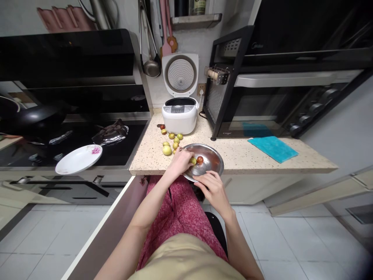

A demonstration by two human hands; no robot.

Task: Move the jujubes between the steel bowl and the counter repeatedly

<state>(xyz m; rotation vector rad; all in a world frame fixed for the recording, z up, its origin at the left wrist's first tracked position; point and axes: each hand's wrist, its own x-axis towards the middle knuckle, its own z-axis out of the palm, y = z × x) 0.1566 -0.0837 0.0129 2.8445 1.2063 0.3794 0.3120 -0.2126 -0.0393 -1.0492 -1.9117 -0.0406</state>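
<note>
Toward the left, on the stove (138, 130), a white plate (77, 160) is lying near the front edge. Next along, on the speckled counter (239, 157), loose yellow-green fruits are sitting in a scatter in front of the open rice cooker (179, 119); the largest, a pale fruit (167, 150), is lying just left of the left hand.

The left hand (181, 160) is reaching over the left rim of the metal bowl (214, 159), fingers bunching narrow and pointing down and right. At their tips a green fruit (192, 160) is showing, partly covered; whether the fingers are gripping it or only touching it, I cannot tell. Just right of it, within the bowl, a red fruit (199, 160) is lying. Key relation: both fruits are lying rightward of the left hand, nearly in line with its fingers, and the left hand is sitting nearer than the right. Both are looking roundish, showing no clear long axis.

The right hand (213, 190) is touching the bowl's near rim, fingers spreading fairly wide; its grip is staying unclear. The bowl is overhanging the counter's front edge. Farther right, a blue cloth (273, 148) is lying before the oven (259, 103).
</note>
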